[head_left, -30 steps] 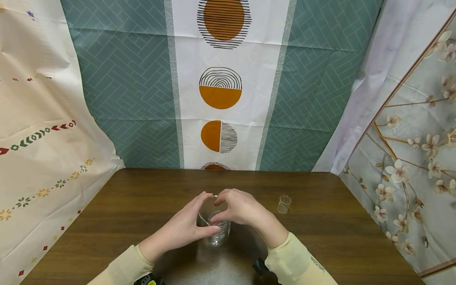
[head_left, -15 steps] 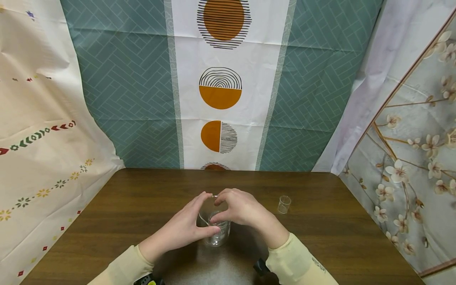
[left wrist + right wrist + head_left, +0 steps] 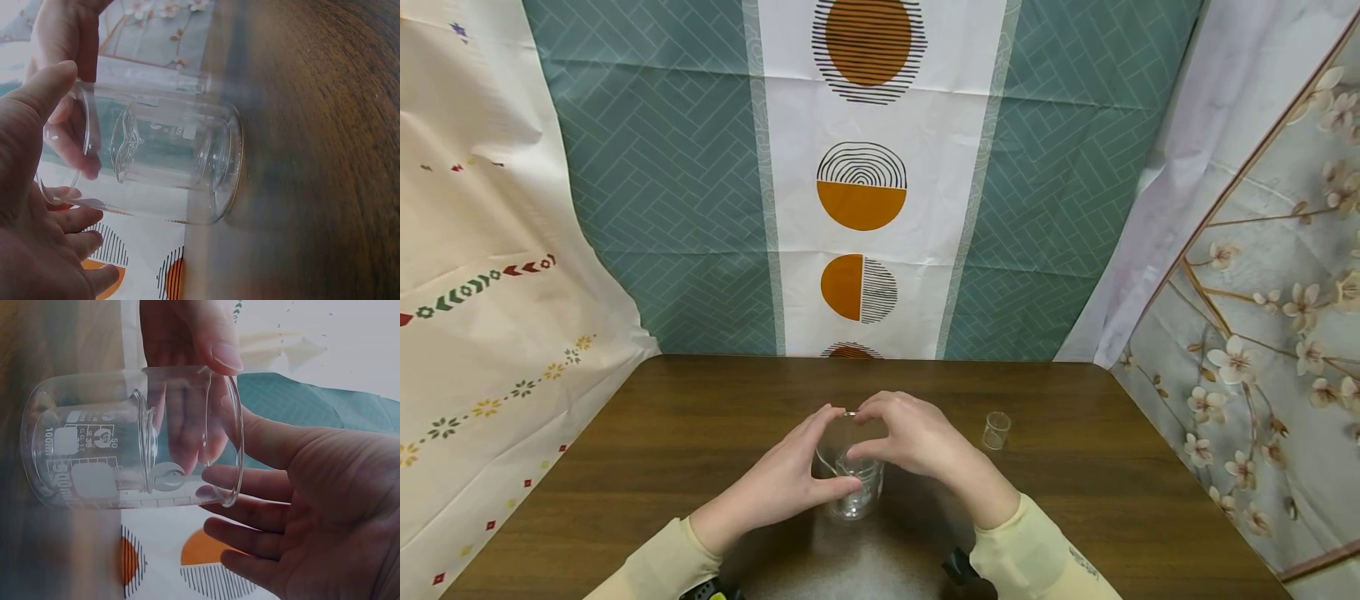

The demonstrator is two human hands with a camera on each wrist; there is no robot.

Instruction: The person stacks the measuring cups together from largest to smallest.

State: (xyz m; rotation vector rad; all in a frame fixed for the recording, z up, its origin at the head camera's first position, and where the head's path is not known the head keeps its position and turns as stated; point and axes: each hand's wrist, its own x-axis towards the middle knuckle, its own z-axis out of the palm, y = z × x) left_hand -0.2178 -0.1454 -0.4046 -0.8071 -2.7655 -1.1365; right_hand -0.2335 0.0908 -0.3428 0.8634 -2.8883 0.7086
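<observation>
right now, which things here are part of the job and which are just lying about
In the job:
- left hand
- right hand
- large beaker
- smaller beaker inside it

Apparently just about:
- small glass vessel, alone and untouched, though it may belong
- green-and-white backdrop

a brown wood-grain worktop [image 3: 700, 433] that had rounded far corners, a large clear glass beaker [image 3: 125, 478] that stood upright toward the near side, a small glass vessel [image 3: 997, 432] that stood well apart, farther back on the right
</observation>
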